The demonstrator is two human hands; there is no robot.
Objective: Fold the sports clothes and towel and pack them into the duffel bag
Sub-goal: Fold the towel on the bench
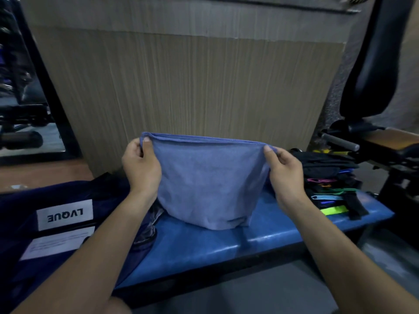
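Observation:
A light blue towel [208,182] hangs doubled over in front of me, its lower fold resting on the blue padded bench [204,245]. My left hand [140,164] pinches the towel's top left corner, and my right hand [283,171] pinches the top right corner, so the top edge is stretched taut between them. A dark navy duffel bag [45,223] with a white label lies at the left end of the bench. To the right, a pile of black sports clothes [328,177] with coloured trims sits on the bench.
A wood-grain panel [192,82] stands directly behind the bench. Black gym equipment with a padded rest [371,64] and a metal bar [340,141] is at the right. More dark machines [20,114] are at the far left. Grey floor lies below the bench.

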